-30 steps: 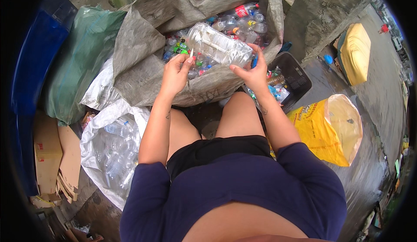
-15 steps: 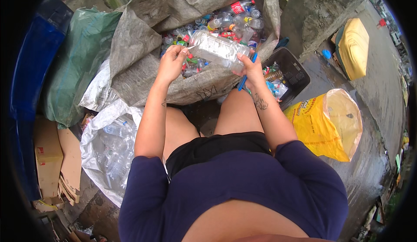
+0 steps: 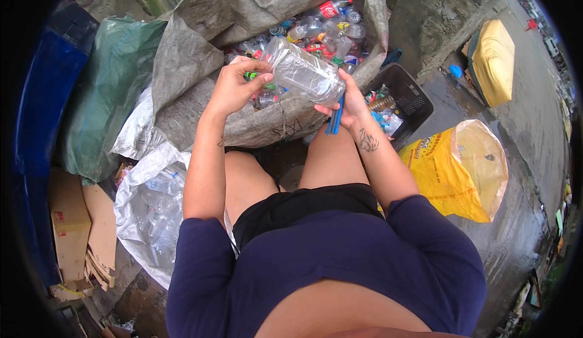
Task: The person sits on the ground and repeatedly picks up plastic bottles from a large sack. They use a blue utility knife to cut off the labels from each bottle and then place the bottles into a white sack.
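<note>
My right hand is wrapped round the lower right end of a large clear plastic bottle. A blue box cutter is held in that same hand, pointing down beneath the bottle. The bottle lies tilted above an open grey woven sack filled with plastic bottles. My left hand is at the bottle's upper left end, its fingers bent and a gap between thumb and forefinger. Nothing shows in that gap. Whether the fingertips touch the bottle, I cannot tell.
Beside my left leg stands a white sack of clear bottles. A black crate with bottles and a yellow sack are on the right. Further left are a green sack, a blue container and cardboard.
A white strip pinched in my left hand no longer shows, and the bottle's white patch looks clear. The bottle has turned, and the cutter now hangs lower in my right hand.
</note>
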`<state>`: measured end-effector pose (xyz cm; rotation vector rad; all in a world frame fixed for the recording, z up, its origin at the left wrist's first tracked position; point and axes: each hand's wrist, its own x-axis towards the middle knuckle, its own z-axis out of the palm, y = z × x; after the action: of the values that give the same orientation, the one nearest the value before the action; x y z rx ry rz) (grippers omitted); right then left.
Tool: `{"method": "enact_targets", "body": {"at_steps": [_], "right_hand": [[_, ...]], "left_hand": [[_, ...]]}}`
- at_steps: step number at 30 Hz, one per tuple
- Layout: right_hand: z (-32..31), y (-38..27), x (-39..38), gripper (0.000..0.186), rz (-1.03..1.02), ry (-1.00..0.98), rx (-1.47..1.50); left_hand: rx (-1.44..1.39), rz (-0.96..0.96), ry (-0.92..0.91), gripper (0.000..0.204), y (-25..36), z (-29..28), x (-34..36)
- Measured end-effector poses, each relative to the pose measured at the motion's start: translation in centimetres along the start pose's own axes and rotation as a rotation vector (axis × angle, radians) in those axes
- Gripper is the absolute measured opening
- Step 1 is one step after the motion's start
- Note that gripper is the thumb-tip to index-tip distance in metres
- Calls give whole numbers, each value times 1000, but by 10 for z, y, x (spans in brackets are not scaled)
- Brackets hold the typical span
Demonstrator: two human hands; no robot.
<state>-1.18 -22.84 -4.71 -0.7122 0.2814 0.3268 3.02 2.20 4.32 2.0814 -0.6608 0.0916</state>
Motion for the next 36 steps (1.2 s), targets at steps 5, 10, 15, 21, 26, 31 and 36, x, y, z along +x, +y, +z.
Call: {"method": "enact_targets", "body": {"at_steps": [5,10,15,21,26,31,36], "right_hand": [[12,-2,1,41,-159,245,-188],[37,16,1,26,-773,105,-659],[80,40,19,33,-738,145,-886],[83,34,40,26,-850,209,-871],[82,39,41,15,-565,34,-635],[78,25,26,14,-162,4,-540],[83,35,18,18,-311,4,-767]], "left_hand": [[34,-105,6,15,13,-5,2],[152,-51,120,15,8,3,6],[198,-7,138,16,4,11,9],[131,72,165,22,-28,2,13],[460,98,278,29,-27,8,12],[657,62,355,41,-38,8,15],[508,-116,455,55,-49,8,21]]}}
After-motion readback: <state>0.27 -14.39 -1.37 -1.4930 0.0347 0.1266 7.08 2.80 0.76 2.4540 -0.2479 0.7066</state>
